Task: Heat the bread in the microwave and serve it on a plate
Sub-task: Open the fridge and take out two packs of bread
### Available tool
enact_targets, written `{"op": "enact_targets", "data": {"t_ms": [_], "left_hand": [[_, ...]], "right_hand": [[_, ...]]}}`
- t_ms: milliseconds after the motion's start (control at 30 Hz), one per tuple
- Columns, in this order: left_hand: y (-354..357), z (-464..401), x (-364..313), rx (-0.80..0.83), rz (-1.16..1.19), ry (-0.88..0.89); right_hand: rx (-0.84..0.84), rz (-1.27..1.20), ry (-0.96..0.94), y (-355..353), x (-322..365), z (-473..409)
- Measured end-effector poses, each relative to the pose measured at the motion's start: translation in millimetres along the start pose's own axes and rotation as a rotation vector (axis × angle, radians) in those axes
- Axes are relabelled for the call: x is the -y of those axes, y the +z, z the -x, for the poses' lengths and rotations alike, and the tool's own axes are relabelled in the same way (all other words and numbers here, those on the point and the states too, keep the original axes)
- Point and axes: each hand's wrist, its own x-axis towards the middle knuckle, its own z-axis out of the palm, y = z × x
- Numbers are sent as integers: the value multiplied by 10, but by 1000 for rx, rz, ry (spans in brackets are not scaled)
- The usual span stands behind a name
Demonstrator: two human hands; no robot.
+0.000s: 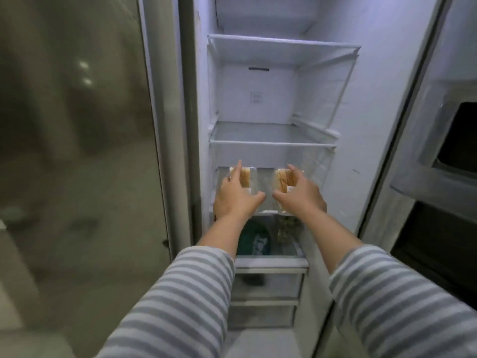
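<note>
Two clear plastic packs of bread stand side by side on a middle shelf of the open fridge. My left hand [236, 193] reaches over the left bread pack [65, 177], fingers laid over its top and thumb spread toward the middle. My right hand [299, 193] covers the right bread pack [281, 180] the same way, fingers over the top, thumb pointing left. Each hand hides most of its pack. Whether the fingers have closed round the packs cannot be told.
The glass shelves [273, 146] above hold nothing. Below the bread, a dark green bag [254, 241] and a bunch of greens [286, 228] lie on a lower shelf, with drawers [265, 285] beneath. The fridge door [438, 151] stands open at right; a closed steel door [77, 151] fills the left.
</note>
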Motion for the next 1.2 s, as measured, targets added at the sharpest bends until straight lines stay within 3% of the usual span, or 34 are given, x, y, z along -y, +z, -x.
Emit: {"op": "enact_targets", "data": {"t_ms": [367,833,1200], "left_hand": [[-876,1483,693,32,-41,-141],[-3369,2766,2131,-185,-207,-312],[-4619,2663,3336,-330,-292,-469]], "right_hand": [[196,8,-54,209,322,1603],[401,-54,-200,1417,1974,3593],[574,-104,-365,2655,3270,4012]]}}
